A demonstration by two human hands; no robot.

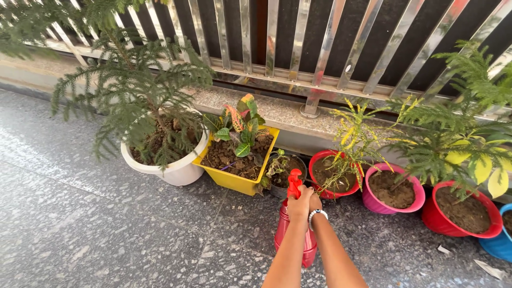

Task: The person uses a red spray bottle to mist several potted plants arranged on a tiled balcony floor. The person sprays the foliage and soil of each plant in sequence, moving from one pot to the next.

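A red spray bottle (310, 250) stands low over the speckled stone floor, and its red nozzle (294, 178) points toward a small dark pot (291, 165) with a little leafy plant. My left hand (298, 206) wraps around the sprayer head. Close beside it, my right hand (316, 203), with a white bead bracelet on the wrist, also grips the sprayer head and is partly hidden behind the left. Both forearms come up from the bottom edge.
Pots line a low stone ledge: a white round pot (178, 172) with a conifer, a yellow square pot (230, 180) with a croton, a red pot (319, 158), a pink pot (373, 204), another red pot (442, 225), a blue pot (496, 246). A steel railing (320, 58) runs behind.
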